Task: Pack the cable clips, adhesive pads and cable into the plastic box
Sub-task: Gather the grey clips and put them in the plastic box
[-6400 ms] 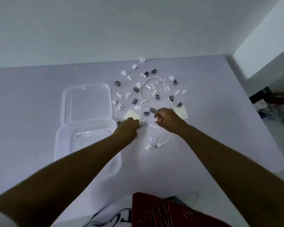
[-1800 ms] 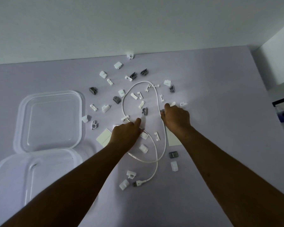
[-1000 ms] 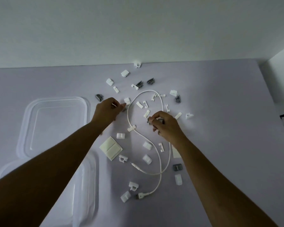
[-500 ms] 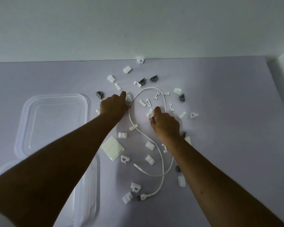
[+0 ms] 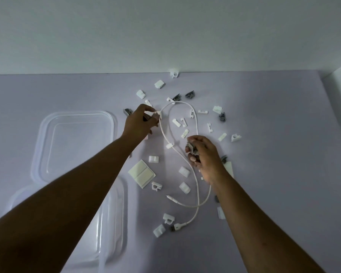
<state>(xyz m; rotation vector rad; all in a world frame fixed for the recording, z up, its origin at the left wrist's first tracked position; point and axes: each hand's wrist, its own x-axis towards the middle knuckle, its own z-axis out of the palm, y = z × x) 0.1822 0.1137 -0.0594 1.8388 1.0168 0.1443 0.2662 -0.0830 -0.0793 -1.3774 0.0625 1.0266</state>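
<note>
Clips [image 5: 153, 159], white and grey, lie scattered over the middle of the table [image 5: 274, 174], none yet in the box [image 5: 124, 213]. The outermost one sits at 12 o'clock against the far edge, and several more lie at 6 o'clock beside the cable's plug. The cable [image 5: 179, 102] snakes through the scatter in a loose loop from 12 to 6 o'clock. One pad [image 5: 141, 173] lies at 8 o'clock of the loop, and a second shows partly under the right wrist at 4 o'clock. The left hand [image 5: 140, 125], at 10 o'clock, pinches a white clip between thumb and fingertips, just beside the cable; something dark sits in its palm, but what it is cannot be told. The right hand [image 5: 202, 154], at 3 o'clock, has its fingers curled round a small bunch of grey clips. The box stands open at 7 o'clock, largely behind the left forearm, with its lid [image 5: 77, 144] flat at 9 o'clock. Judgement: the clips are light, rigid and smooth, so they are apt to skid or spill from a full fist. They are best nipped by their flat sides and carried a few at a time. The pads look thin and flat and would need lifting at an edge or corner. The cable is limp and will trail; it should be coiled, held at the gathered loops and not by the plug.
</note>
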